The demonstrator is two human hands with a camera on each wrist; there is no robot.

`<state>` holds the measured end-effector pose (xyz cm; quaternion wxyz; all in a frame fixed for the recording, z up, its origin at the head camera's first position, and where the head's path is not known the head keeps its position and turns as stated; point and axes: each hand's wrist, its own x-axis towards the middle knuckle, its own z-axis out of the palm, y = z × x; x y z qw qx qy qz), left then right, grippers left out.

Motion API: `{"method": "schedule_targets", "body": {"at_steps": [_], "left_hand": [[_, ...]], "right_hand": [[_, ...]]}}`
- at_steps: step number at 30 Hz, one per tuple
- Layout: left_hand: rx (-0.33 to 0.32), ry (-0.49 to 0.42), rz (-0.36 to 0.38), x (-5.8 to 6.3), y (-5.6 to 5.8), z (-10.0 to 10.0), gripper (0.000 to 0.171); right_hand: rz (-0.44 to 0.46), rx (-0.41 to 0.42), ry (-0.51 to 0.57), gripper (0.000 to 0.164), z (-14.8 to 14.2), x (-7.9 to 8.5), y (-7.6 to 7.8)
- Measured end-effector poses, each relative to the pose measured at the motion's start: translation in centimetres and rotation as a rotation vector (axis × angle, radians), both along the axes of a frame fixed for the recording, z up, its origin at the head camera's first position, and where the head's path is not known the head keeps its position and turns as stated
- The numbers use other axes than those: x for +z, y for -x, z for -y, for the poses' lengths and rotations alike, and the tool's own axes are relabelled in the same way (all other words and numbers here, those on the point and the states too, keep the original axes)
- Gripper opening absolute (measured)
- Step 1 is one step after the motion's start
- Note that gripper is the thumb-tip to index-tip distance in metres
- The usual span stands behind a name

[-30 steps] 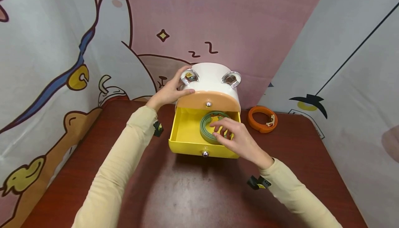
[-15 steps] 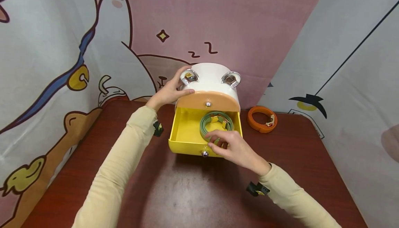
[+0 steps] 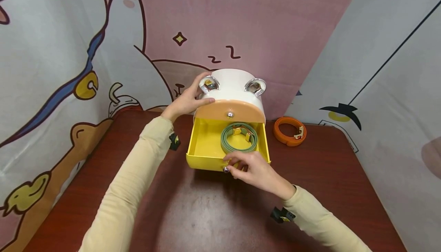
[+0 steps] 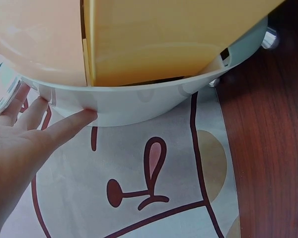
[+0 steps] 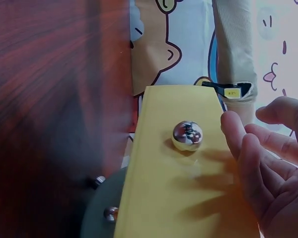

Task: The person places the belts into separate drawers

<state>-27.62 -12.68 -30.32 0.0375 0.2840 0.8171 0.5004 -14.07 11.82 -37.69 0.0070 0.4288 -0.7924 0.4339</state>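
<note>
A white cabinet point(image 3: 234, 85) with shiny ear-like handles stands against the backdrop. Its peach upper drawer point(image 3: 211, 111) is closed, and the yellow lower drawer point(image 3: 203, 163) is pulled out. Inside lies a coiled green belt point(image 3: 224, 139) with gold-coloured buckle parts. My left hand point(image 3: 187, 100) rests on the cabinet's left side, thumb near the peach front; the left wrist view shows its fingertips against the white wall point(image 4: 134, 111). My right hand point(image 3: 255, 171) is at the drawer's silver knob point(image 3: 226, 169), holding nothing. In the right wrist view, its bent fingers stand apart from the knob point(image 5: 187, 135).
A coiled orange belt point(image 3: 277, 132) with a metal buckle lies on the dark red table point(image 3: 330, 171), right of the cabinet. Cartoon-printed cloth point(image 3: 268, 22) surrounds the table at the back and sides.
My right hand has moved from above the green belt forward and down to the drawer's knob, leaving the belt in the drawer. The left hand and cabinet stay in place.
</note>
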Motion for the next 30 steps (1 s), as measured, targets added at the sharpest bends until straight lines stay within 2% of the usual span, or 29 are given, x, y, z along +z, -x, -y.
{"method": "schedule_targets", "body": {"at_steps": [8,16,24,30], "left_hand": [[0.004,-0.003,0.002,0.1,-0.1,0.0,0.078],[0.005,-0.002,0.002,0.1,-0.1,0.0,0.078],[0.003,0.002,-0.004,0.1,0.0,0.0,0.078],[0.004,0.002,0.005,0.0,-0.1,0.0,0.077]], "right_hand": [[0.0,0.003,0.005,0.02,0.0,-0.3,-0.4],[-0.047,-0.003,0.009,0.019,0.0,-1.2,-0.7],[-0.033,-0.063,-0.044,0.022,-0.1,-2.2,-1.0],[-0.004,-0.102,-0.023,0.022,0.0,-3.2,-1.2]]}}
